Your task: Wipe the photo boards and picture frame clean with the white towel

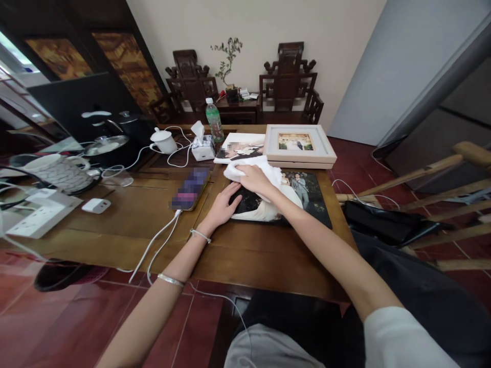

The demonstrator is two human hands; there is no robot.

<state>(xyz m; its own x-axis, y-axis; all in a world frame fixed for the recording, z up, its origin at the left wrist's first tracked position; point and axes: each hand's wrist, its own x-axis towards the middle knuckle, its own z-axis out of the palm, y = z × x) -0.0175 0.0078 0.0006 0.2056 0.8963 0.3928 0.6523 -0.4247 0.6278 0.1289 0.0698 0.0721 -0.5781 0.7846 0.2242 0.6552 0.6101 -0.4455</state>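
Power strip: at the table's far left, a small white charger just beside it.
Phone: plugged into a white cable, lying just left of the left hand.
Left hand: flat and open, fingers resting on the left edge of the dark photo print.
Right hand: closed on a white cloth, pressing it onto the print's upper left.
Framed photo: behind the print, near the cloth.
Tissue box and green bottle: farther back, clear of the hands.

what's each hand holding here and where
Right hand grips a bunched white cloth from above, on the dark frameless photo print; left hand holds nothing, lying flat on the print's left edge.
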